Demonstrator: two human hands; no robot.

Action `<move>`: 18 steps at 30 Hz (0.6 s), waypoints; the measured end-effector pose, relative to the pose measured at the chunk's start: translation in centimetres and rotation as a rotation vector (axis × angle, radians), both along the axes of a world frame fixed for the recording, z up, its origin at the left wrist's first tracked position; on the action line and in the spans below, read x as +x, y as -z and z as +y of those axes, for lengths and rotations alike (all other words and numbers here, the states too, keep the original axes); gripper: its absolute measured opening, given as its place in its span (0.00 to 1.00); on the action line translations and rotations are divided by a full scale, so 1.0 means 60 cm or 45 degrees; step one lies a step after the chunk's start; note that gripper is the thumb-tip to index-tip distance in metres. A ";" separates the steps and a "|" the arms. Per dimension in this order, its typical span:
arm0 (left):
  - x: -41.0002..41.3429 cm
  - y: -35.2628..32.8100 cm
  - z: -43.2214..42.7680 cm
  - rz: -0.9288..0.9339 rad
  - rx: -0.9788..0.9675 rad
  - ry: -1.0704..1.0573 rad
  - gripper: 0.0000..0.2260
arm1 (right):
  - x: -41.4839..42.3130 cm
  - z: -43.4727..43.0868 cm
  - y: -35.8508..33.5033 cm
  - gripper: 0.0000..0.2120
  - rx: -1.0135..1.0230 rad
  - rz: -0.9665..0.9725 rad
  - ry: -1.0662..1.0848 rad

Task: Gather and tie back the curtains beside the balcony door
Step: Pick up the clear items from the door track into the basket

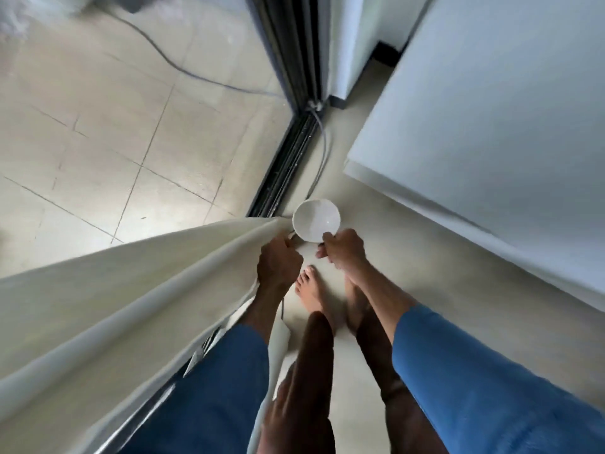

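The person is standing barefoot on the floor [376,290] beside the door track [288,165], looking down. The left hand [278,263] is closing around the cream curtain [131,290], pinching its leading edge where the folds are converging near the track. The right hand [343,250] is gripping something small beside a white bowl [314,219] sitting on the floor; whether it is touching the bowl's rim or holding a tie cord, I cannot tell. The curtain is sweeping from the lower left towards the left hand. It looks soft, light and limp, likely to slide and spill out of a loose hold, so bunching it mid-height in a full fist should be working best.
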State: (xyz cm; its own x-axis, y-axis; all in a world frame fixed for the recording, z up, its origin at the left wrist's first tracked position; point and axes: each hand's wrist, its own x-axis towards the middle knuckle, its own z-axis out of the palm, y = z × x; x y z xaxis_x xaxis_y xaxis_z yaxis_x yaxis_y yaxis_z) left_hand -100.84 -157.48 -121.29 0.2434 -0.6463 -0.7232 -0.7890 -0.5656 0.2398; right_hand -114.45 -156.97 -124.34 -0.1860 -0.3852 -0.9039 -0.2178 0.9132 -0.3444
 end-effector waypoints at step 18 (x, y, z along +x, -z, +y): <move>-0.198 -0.476 0.261 0.206 -0.094 0.606 0.13 | -0.222 0.364 -0.560 0.15 -0.158 0.142 0.588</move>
